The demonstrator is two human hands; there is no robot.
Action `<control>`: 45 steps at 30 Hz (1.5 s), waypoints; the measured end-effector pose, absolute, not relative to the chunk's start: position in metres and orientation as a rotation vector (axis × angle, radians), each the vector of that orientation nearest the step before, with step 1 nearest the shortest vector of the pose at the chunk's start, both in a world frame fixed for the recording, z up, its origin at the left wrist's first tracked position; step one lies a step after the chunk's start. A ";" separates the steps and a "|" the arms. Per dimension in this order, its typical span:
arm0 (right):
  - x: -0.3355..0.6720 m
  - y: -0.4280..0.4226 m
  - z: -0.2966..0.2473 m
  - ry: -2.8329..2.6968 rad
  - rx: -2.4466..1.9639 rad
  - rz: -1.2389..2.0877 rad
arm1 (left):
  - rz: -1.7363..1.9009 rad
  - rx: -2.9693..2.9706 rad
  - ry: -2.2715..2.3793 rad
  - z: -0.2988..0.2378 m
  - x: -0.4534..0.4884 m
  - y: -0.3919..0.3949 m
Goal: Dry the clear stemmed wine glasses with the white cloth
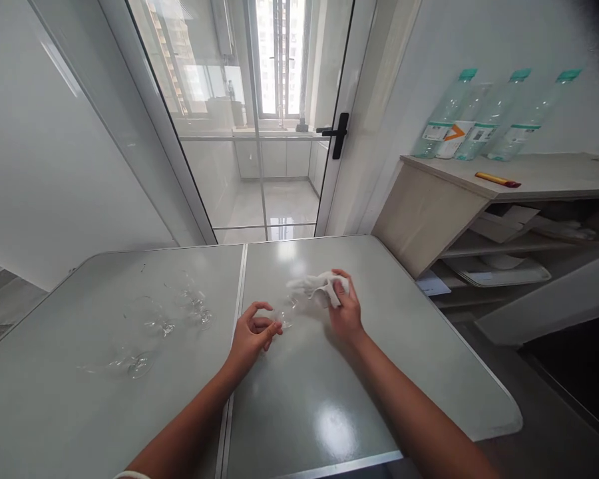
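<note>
My left hand pinches the foot of a clear stemmed glass between thumb and fingers, low over the table. The glass is tilted, its bowl end pointing up and right toward my right hand. Closed around a white cloth, my right hand holds it at the bowl end, and the cloth covers much of that part. On the left half of the table are several more clear glasses, among them a near glass, a middle glass and a far glass. Their outlines are faint.
The pale table has a metal seam down its middle. A shelf unit adjoins its right edge, with several green-capped bottles and a yellow-red packet on top. Behind the table stands a glass door with a black handle.
</note>
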State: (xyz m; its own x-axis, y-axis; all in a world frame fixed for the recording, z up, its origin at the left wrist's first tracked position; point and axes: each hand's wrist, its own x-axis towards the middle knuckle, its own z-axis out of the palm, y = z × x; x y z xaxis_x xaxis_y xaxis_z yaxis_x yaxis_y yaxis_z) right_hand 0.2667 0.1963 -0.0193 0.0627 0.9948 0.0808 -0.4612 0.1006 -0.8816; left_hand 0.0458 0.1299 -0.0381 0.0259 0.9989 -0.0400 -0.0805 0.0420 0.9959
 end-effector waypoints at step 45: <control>0.270 0.199 -0.027 -1.866 -1.021 1.832 | 1.423 2.512 1.289 -0.059 0.049 0.115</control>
